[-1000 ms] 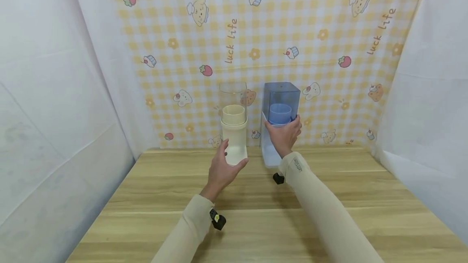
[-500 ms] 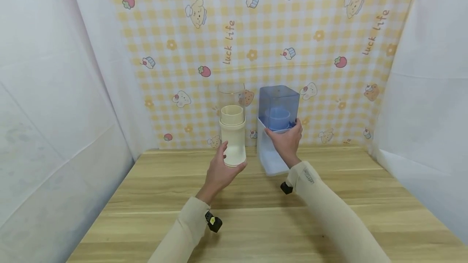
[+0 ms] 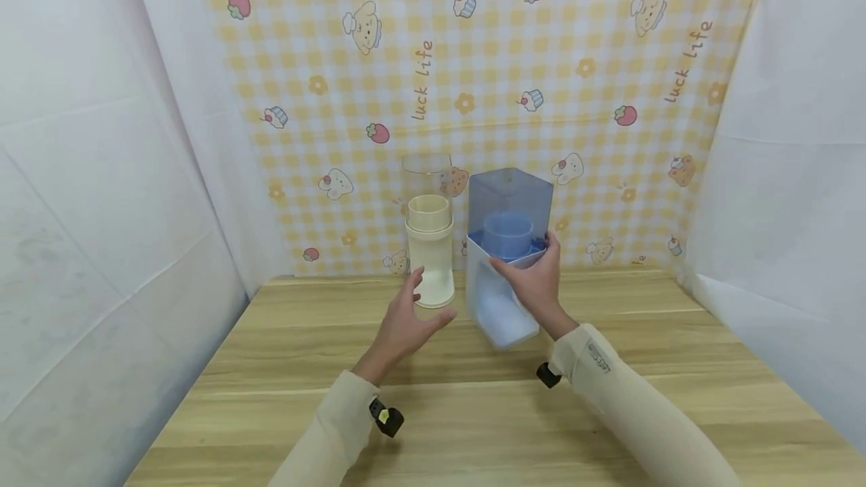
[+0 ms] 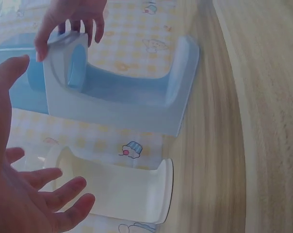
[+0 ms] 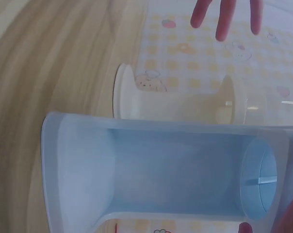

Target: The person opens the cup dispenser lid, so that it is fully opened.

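A pale blue dispenser [image 3: 507, 276] with a see-through blue square cover stands right of centre in the head view. My right hand [image 3: 534, 273] grips it around the middle, thumb across the front and fingers on its right side. Whether its base touches the table, I cannot tell. Just left of it is a cream dispenser [image 3: 431, 254] with a clear round-edged cover. Close in front of that one, my left hand [image 3: 406, 322] holds nothing, its fingers and thumb spread. The left wrist view shows those fingers [image 4: 69, 194] spread near the cream dispenser.
Both dispensers are on a wood-grain table [image 3: 467, 427], near its back edge. Behind them hangs a yellow checked cloth [image 3: 467, 58] with cartoon prints. White sheets [image 3: 101, 209] close off the left and right sides.
My right hand has brought the blue dispenser forward and slightly left, turning and tilting it. The left hand has drawn back slightly from the cream dispenser, which stays in place.
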The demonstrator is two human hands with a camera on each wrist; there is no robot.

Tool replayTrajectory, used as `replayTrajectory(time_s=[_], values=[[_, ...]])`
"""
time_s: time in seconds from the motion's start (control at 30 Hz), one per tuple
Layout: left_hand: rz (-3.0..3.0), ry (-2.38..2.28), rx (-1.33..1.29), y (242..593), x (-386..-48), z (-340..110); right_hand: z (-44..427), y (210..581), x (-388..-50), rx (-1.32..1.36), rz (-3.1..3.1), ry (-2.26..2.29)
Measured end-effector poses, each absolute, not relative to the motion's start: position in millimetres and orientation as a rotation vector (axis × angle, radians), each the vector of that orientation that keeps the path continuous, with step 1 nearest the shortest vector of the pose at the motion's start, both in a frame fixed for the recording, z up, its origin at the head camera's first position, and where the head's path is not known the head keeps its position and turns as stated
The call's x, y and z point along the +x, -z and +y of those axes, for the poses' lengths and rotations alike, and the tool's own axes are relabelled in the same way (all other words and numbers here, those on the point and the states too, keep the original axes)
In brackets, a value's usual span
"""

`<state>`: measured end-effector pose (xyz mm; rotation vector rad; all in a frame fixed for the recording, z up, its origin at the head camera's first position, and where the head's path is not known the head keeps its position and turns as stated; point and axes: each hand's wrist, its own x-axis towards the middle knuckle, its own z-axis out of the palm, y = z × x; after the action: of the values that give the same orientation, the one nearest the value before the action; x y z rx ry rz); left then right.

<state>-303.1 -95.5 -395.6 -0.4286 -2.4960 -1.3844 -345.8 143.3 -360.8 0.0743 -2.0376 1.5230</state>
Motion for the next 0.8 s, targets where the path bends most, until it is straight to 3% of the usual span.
replayTrajectory(time_s=[0.8], values=[[-2.512,1.684,-0.657,373.8,-271.3,-113.9,159.1,365.8,-278.6,0.51,-2.119,-1.751]])
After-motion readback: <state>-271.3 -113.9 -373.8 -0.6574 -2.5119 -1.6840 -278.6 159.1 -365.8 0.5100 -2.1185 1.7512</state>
